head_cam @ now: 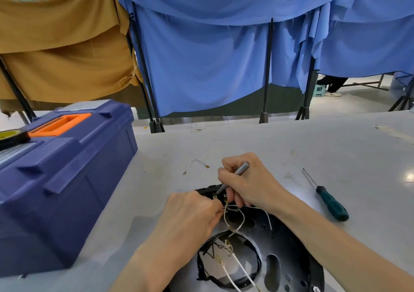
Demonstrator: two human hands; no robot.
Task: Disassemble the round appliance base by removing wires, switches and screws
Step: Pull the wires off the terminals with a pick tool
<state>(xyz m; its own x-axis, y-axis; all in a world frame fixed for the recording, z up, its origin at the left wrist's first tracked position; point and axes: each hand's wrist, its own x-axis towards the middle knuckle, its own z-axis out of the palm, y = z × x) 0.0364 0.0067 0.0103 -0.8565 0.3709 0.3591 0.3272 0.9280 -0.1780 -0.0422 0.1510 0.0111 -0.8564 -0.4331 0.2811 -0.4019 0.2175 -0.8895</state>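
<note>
The round appliance base (289,242) lies flat on the counter (291,148) right in front of you, at the near edge. Its near part runs out of the bottom of the view, and its far rim sits under your hands. White wires (244,219) loop across its grey plate and down through the large round opening.

Your left hand (190,215) is curled at the far rim, and its fingertips pinch the white wires where they meet a terminal. Your right hand (248,182) is closed in a pen grip round a slim grey metal tool (240,168). The tool slants down and to the left, its tip at that same terminal just beside your left fingertips. Both forearms cross the base, the right one covering its right side.

A short loose wire (197,163) with metal end clips lies on the counter just beyond your hands, apart from the base. A green-handled screwdriver (331,204) lies to your right, near the base but not touching it, with its shaft pointing away from you.

On your left a blue toolbox (62,179) with an orange handle stands near the base with a strip of bare counter between them. A roll of black tape (13,136) rests on its lid. The counter runs bare beyond the hands and off to the right as far as its far edge. Blue cloth screens (212,56) and a brown cloth (62,45) hang on black stands past that edge.
</note>
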